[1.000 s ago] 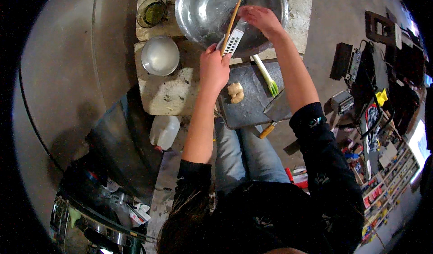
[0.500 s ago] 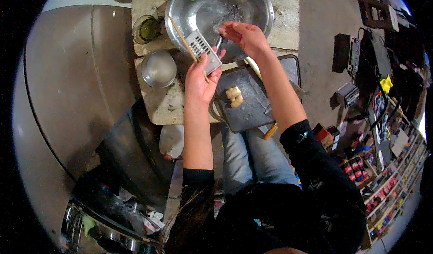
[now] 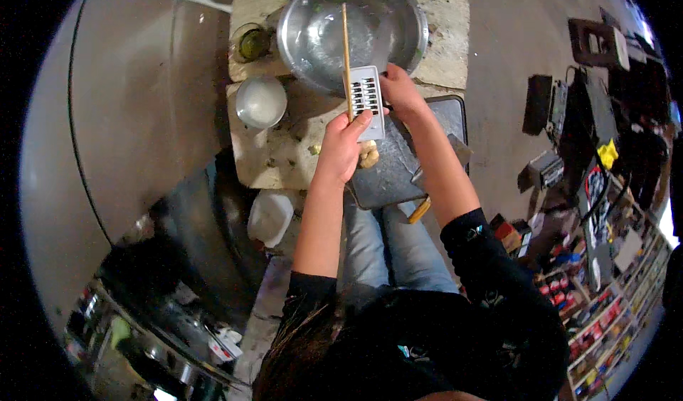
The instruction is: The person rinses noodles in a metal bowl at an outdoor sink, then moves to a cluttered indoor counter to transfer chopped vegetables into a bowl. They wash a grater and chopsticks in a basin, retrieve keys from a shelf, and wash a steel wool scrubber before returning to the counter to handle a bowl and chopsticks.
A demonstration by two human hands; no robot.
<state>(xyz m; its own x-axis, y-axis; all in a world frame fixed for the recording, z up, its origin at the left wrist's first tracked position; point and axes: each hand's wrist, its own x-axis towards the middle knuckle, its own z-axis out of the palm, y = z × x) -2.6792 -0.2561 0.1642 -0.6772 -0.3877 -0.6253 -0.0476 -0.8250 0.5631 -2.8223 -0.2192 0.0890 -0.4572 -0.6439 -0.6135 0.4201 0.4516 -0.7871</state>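
Note:
My left hand [image 3: 343,147] is closed round a white grater [image 3: 376,127] with rows of dark slots, and a thin wooden chopstick [image 3: 346,52] lies along the grater's left side. Behind the grater's right edge my right hand [image 3: 400,91] has its fingers curled in, partly hidden; what they hold cannot be made out. A pale, blade-like strip [image 3: 383,41] shows just beyond the right hand, against the large steel bowl [image 3: 299,41]. Pieces of peeled ginger-like root [image 3: 368,157] lie below the grater on a dark cutting board [image 3: 388,184].
A glass with green contents [image 3: 252,43] and a bowl of whitish liquid [image 3: 261,103] stand left on the worn wooden table [image 3: 274,170]. A knife with a wooden handle [image 3: 420,211] lies at the board's near edge. A white container [image 3: 270,219] sits below the table's left corner.
The grater and chopstick have turned more upright and shifted right. My right hand has come down from over the bowl to the grater's right side. The view has shifted slightly.

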